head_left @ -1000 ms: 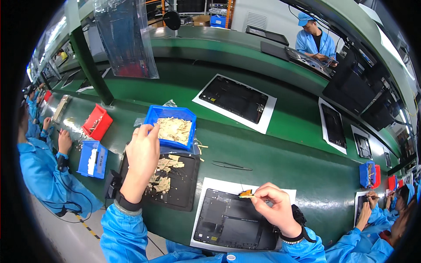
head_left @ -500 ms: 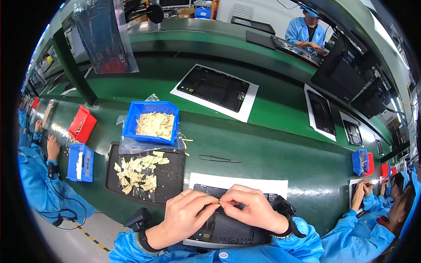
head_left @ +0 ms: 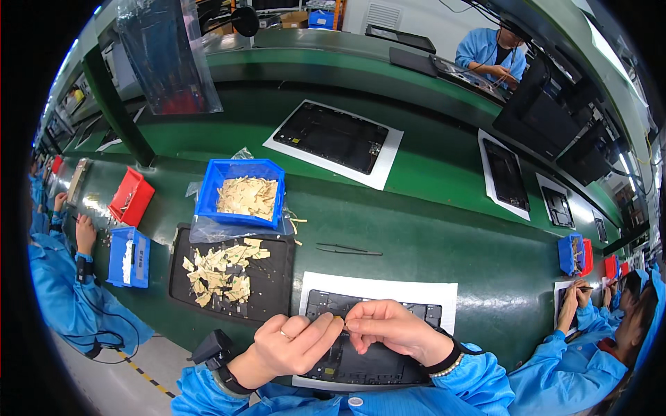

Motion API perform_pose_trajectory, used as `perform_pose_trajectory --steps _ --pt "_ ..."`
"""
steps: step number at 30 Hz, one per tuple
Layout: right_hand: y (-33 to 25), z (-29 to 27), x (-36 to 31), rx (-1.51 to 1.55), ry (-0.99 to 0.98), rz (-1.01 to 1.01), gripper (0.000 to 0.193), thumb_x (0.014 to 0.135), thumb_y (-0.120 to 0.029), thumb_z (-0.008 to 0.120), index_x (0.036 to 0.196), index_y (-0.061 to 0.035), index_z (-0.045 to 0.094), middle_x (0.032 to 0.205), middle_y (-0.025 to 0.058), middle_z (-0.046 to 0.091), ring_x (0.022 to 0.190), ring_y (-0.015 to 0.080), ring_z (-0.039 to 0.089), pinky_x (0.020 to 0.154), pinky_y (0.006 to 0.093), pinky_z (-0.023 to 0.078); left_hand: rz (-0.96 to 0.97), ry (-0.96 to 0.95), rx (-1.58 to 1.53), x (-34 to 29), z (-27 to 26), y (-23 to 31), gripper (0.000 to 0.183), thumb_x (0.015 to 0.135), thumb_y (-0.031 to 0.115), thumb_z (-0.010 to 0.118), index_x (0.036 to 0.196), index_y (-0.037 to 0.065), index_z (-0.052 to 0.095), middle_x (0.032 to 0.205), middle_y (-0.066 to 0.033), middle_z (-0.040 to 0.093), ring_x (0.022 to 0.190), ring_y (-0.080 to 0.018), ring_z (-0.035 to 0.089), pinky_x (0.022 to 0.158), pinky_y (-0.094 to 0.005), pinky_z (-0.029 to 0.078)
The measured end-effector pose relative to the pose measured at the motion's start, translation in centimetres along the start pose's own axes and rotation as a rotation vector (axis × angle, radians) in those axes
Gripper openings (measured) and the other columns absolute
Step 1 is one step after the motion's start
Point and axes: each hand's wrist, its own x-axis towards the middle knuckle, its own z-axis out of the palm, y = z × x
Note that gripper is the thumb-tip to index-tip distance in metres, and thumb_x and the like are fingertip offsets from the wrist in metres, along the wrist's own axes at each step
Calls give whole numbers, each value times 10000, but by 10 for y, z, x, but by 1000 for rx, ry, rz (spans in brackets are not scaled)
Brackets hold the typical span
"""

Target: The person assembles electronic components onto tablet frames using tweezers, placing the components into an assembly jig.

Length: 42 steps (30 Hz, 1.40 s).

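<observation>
My left hand [head_left: 295, 347] and my right hand [head_left: 399, 334] meet fingertip to fingertip above a flat black device housing [head_left: 374, 360]. Both are closed in a pinch, with a tiny yellowish bit between them; its kind is too small to make out. The housing lies on a white sheet [head_left: 447, 298] and is partly hidden by my hands. Dark tweezers [head_left: 349, 249] rest on the green bench beyond it. Left of my hands, a black tray [head_left: 277, 277] carries torn cream-coloured scraps [head_left: 220, 270].
A blue bin [head_left: 274, 170] of cream strips stands behind the tray. A red bin [head_left: 132, 197] and another blue bin [head_left: 128, 256] are farther left. Black housings on white sheets [head_left: 333, 139] line the raised green strip. Co-workers sit at both sides and across.
My fingers have shifted their pinch, and my right hand has turned, its fingers more curled. The housings on the raised strip have slid slightly left. The person across has lowered their head.
</observation>
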Motion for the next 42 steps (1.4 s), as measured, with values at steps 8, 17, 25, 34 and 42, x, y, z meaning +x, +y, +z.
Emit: perform_pose_trajectory --steps 8,17,25,34,42 --pt "1 9 3 -101 90 -72 101 951 -114 577 949 -20 613 761 41 617 669 106 586 654 244 477 -17 -24 39 -1 -2 5 295 601 122 672 891 120 728 864 41 676 602 -93 474 490 -218 331" --pt "7 17 6 -362 168 -175 58 903 -56 574 932 -11 596 803 5 596 751 73 552 690 231 461 -1013 12 -951 -14 -3 13 212 804 37 720 1015 22 710 882 -57 680 657 -61 537 530 -192 400" --pt "-97 64 70 -1175 458 -1164 72 818 -27 643 864 -36 587 779 76 583 616 183 588 564 277 467 -867 -58 -497 -18 -23 -30 258 790 63 726 1046 38 706 762 -90 687 635 -188 631 559 -295 476" --pt "-80 28 92 -1444 368 -881 101 869 -139 619 863 -45 656 856 94 655 782 285 651 679 364 513 -949 -247 -603 -4 -22 -21 768 797 107 724 1440 -3 320 728 -30 686 596 -170 612 554 -301 488" --pt "-38 13 -14 -1175 267 -640 110 839 -94 696 928 -33 676 849 69 626 690 196 620 590 291 488 -613 -372 -628 29 -12 -2 714 794 105 719 1412 26 371 748 -24 687 691 -224 667 601 -320 527"
